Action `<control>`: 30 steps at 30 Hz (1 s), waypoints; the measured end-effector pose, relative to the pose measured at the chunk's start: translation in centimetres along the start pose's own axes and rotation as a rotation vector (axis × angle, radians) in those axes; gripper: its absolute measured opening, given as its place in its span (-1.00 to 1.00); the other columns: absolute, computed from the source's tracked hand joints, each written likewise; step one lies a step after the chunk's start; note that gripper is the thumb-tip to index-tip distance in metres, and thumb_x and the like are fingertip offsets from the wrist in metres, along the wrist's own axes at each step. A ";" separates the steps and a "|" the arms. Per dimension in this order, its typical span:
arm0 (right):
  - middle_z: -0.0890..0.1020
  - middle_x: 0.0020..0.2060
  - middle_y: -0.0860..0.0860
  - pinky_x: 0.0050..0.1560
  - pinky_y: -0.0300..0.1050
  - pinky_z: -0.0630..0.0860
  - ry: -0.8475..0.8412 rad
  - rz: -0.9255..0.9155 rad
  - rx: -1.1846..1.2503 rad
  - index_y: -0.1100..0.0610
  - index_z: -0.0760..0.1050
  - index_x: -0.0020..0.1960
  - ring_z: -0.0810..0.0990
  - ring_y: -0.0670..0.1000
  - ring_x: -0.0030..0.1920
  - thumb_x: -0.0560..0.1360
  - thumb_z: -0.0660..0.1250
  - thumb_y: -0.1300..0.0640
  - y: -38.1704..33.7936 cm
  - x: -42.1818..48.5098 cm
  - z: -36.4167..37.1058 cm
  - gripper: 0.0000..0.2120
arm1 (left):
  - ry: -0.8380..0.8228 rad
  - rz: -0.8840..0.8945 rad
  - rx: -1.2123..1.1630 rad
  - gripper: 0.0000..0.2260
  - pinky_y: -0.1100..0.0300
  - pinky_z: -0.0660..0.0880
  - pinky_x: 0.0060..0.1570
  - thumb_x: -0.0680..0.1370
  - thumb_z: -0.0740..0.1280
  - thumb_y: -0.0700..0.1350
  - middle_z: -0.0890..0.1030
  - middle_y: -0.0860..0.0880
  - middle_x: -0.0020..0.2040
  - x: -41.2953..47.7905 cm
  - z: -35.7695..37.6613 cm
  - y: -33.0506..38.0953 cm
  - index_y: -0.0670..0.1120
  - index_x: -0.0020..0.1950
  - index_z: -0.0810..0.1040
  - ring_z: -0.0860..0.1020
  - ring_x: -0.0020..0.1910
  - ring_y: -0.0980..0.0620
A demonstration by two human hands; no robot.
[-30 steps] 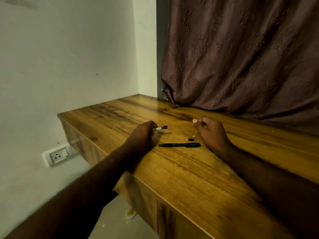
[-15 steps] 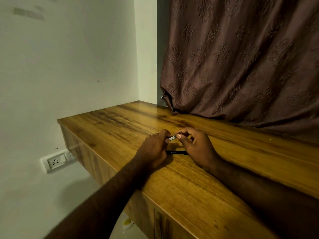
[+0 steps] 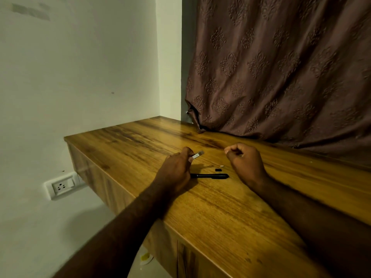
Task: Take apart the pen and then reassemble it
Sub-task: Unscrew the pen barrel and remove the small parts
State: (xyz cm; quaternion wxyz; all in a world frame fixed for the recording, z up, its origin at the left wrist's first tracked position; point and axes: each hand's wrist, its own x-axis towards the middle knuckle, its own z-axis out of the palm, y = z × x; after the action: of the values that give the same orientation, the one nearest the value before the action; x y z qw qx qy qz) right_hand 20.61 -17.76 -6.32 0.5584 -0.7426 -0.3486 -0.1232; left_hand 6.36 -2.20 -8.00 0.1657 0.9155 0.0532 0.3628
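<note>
1. Pen parts lie scattered: the long black plastic pen barrel (image 3: 208,175) rests flat on the wooden desk top (image 3: 220,213) between your wrists, its near end touching the heel of your left hand (image 3: 176,173).
2. Just beyond the barrel sit a small black plastic piece (image 3: 217,169) and a tiny white bit (image 3: 221,166), apart from each other and from both hands.
3. Your left hand is grasping a short silvery pen piece (image 3: 197,154) between thumb and fingers, its free end pointing toward the right.
4. Your right hand (image 3: 246,163) is curled into a loose fist; whether it pinches something small you cannot tell from here.
5. Half a second ago both hands met over the silvery piece; now the right has pulled away to the right, while the left keeps the piece.
6. That separation suggests something was just pulled off or a join let go, so you look to be in the disassembly half, or at its end.
7. Around you: a brown patterned curtain (image 3: 281,67) behind the desk and a white wall socket (image 3: 62,185) below its left edge.
</note>
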 end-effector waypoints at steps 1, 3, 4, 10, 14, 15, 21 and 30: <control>0.64 -0.27 0.02 -0.28 -0.40 0.40 -0.006 0.023 -0.022 0.19 0.64 -0.12 0.53 -0.14 -0.29 0.43 0.36 0.29 0.4 0.2 -0.3 -0.91 | 0.005 0.001 0.001 -0.91 0.07 0.36 -0.20 0.56 0.25 -0.16 0.60 -0.06 -0.20 0.0 0.1 -0.1 -0.06 0.05 0.38 0.52 -0.22 -0.08; 0.60 -0.33 -0.03 -0.37 -0.40 0.36 -0.047 0.060 -0.071 0.17 0.62 -0.13 0.49 -0.14 -0.36 0.40 0.34 0.34 1.0 0.5 -0.9 -0.87 | 0.003 -0.008 0.006 -0.92 0.06 0.38 -0.20 0.58 0.23 -0.15 0.59 -0.06 -0.19 0.0 0.1 -0.2 -0.06 0.06 0.38 0.52 -0.22 -0.08; 0.57 -0.37 -0.06 -0.40 -0.37 0.35 -0.085 0.080 -0.096 0.14 0.60 -0.15 0.47 -0.13 -0.38 0.39 0.33 0.35 1.3 0.6 -1.1 -0.85 | 0.000 -0.020 0.008 -0.92 0.05 0.39 -0.20 0.59 0.21 -0.14 0.60 -0.07 -0.19 0.0 0.1 -0.2 -0.07 0.06 0.39 0.52 -0.21 -0.08; 0.66 -0.29 -0.02 -0.16 -0.20 0.47 -0.302 0.085 -0.194 0.02 0.61 -0.27 0.60 -0.05 -0.25 0.38 0.42 0.28 2.2 0.6 -1.5 -0.83 | -0.012 -0.058 -0.002 -0.88 0.01 0.43 -0.13 0.61 0.14 -0.12 0.61 -0.12 -0.14 0.2 -0.2 -0.2 -0.10 0.08 0.41 0.53 -0.16 -0.13; 0.69 -0.22 0.03 -0.12 -0.22 0.49 -0.384 0.112 -0.129 0.05 0.64 -0.24 0.62 -0.05 -0.19 0.42 0.42 0.27 2.4 0.7 -1.6 -0.85 | -0.006 -0.068 0.008 -0.86 0.02 0.40 -0.12 0.61 0.15 -0.14 0.60 -0.15 -0.11 0.4 -0.1 -0.2 -0.12 0.10 0.44 0.51 -0.13 -0.13; 0.70 -0.20 0.03 -0.09 -0.19 0.51 -0.407 0.118 -0.127 0.06 0.65 -0.22 0.63 -0.04 -0.16 0.43 0.42 0.26 2.5 0.7 -1.5 -0.87 | 0.003 -0.065 0.010 -0.86 0.03 0.39 -0.12 0.60 0.16 -0.15 0.59 -0.15 -0.11 0.5 -0.1 -0.2 -0.13 0.10 0.45 0.51 -0.12 -0.12; 0.66 -0.16 -0.01 -0.07 -0.22 0.44 0.083 0.001 -0.134 0.17 0.66 -0.04 0.60 -0.07 -0.13 0.51 0.32 0.22 1.1 0.9 -1.3 -0.86 | -0.002 -0.041 0.008 -0.85 0.08 0.40 -0.07 0.60 0.18 -0.12 0.57 -0.09 -0.02 0.5 -0.4 0.1 -0.11 0.10 0.49 0.48 -0.06 -0.04; 0.61 -0.35 0.03 -0.53 -0.25 0.31 -0.289 0.318 0.206 0.20 0.62 -0.14 0.44 -0.11 -0.49 0.49 0.31 0.21 -4.3 -1.8 1.6 -0.88 | 0.057 -0.016 0.065 -0.83 0.10 0.40 -0.11 0.52 0.26 -0.08 0.53 -0.04 -0.03 0.3 -0.5 0.5 -0.06 0.09 0.49 0.45 -0.06 -0.01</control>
State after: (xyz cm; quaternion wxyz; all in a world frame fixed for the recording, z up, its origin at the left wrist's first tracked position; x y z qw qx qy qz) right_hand 16.17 -16.39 -4.74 0.5881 -0.7371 -0.3143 0.1099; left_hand 6.23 -2.44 -7.34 0.1370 0.9093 0.0771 0.3854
